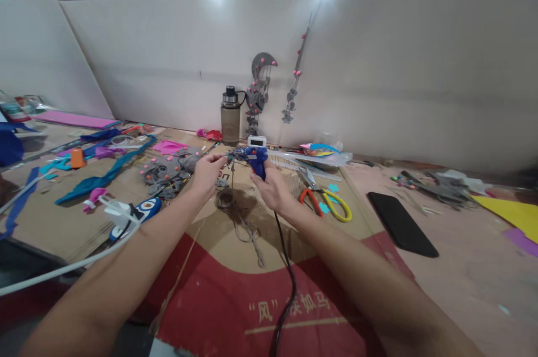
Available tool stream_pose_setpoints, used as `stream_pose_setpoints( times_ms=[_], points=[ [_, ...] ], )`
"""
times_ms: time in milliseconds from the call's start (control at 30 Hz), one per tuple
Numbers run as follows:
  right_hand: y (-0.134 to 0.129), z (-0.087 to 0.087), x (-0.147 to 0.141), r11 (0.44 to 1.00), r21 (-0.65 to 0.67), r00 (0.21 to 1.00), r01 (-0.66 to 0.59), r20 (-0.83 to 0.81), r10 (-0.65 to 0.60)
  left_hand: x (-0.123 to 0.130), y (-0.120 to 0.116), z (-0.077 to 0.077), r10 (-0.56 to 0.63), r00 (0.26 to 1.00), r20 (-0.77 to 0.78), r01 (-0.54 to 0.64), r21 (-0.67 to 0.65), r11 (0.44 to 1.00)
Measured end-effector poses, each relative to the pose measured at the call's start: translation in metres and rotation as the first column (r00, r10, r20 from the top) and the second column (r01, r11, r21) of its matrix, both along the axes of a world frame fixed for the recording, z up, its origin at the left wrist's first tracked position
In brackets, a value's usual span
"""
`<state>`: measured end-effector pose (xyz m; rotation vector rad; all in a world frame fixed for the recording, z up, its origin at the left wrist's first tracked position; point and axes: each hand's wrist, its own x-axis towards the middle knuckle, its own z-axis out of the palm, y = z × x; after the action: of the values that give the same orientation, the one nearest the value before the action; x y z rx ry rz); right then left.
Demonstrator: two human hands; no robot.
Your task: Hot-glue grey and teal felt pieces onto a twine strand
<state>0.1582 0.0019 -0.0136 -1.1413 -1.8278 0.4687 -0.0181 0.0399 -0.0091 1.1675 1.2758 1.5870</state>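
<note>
My right hand [275, 190] is wrapped round the grip of a blue hot glue gun [258, 164], whose nozzle points left. A clear glue stick [290, 156] seems to run out of its back, and a black cord [287, 267] hangs down from it. Just left of the nozzle, my left hand [208, 175] is closed in a pinch; what lies between its fingertips is too small to make out. Grey cord [235, 208] trails over the cardboard below the hands. Beside my left hand lies a pile of grey felt pieces with pink dots [163, 172].
Scissors with orange and yellow handles [336, 204] lie right of the glue gun, near a black phone [401, 223]. A bottle [230, 119] stands by the white partition [378, 65]. A power strip [140, 214] with a white cable sits at left. Cardboard [210, 301] covers the table.
</note>
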Motion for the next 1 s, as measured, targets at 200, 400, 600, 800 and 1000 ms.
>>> stream_pose_setpoints(
  times_ms=[200,400,600,800,1000],
  points=[
    [-0.014,0.006,-0.004,0.997,0.069,0.985,-0.037,0.171,0.025,-0.010,0.005,0.000,0.144,0.939,-0.311,-0.091,0.177,0.980],
    [0.002,0.006,0.005,0.992,-0.125,0.986,-0.023,-0.170,0.001,-0.009,0.010,-0.002,0.029,0.997,0.076,-0.027,-0.022,0.999],
    [0.031,-0.008,0.026,0.891,-0.380,0.969,0.247,0.090,-0.230,-0.004,0.007,-0.003,-0.071,0.978,0.199,0.080,-0.040,0.996],
    [0.030,-0.018,0.033,0.875,-0.358,0.933,0.327,0.269,-0.238,0.003,-0.001,-0.001,-0.144,0.985,0.095,0.143,0.020,0.990],
    [0.015,0.000,0.023,0.961,-0.048,0.946,0.273,0.197,-0.259,0.017,-0.017,0.008,-0.188,0.981,0.042,0.186,0.047,0.981]
  ],
)
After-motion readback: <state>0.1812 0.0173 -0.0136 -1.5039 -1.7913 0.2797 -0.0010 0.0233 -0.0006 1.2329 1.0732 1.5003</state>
